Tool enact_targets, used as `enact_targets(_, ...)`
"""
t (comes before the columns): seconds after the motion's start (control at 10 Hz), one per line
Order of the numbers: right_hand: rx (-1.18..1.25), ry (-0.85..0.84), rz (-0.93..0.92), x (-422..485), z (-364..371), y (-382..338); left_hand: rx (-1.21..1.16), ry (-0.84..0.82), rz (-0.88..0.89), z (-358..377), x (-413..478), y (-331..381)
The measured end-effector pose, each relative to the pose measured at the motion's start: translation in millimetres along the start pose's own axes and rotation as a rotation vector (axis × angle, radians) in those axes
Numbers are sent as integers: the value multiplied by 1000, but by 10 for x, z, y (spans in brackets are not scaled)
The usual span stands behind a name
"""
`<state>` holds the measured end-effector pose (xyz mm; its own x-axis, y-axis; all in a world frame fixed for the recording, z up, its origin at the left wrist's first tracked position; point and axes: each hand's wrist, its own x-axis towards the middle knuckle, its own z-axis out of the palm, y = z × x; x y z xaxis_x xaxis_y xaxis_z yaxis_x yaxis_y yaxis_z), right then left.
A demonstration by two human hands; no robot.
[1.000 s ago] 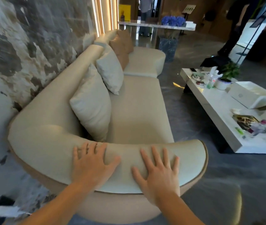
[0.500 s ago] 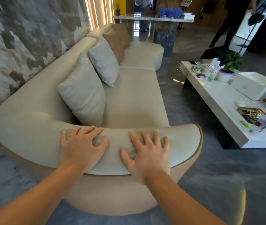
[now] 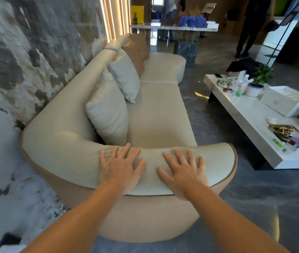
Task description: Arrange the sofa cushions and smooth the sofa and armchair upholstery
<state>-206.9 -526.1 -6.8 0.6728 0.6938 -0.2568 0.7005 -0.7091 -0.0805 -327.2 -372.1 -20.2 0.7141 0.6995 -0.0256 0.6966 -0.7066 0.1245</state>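
A long cream sofa runs away from me along the wall. Its curved near armrest lies right in front of me. My left hand and my right hand both rest flat on top of that armrest, fingers spread, holding nothing. Two pale cushions lean against the backrest, a large one near me and a smaller one behind it. Two tan cushions stand at the far end.
A white low table stands to the right, carrying a potted plant, a bottle, a white box and small clutter. A marbled wall borders the left. A person stands at the back right, beside a console table with blue flowers.
Both hands have slid a little along the armrest and their fingers have flattened and spread. The camera has shifted, so the sofa sits further right in view.
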Motion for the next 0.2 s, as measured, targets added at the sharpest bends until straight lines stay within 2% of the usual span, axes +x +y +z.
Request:
enact_targets(0.1,77,-248,55,-45,-296,-66,41,-359,52,-301,-25,-55)
enact_targets(0.2,28,-423,58,-227,-728,-189,126,-555,71,-1004,-125,62)
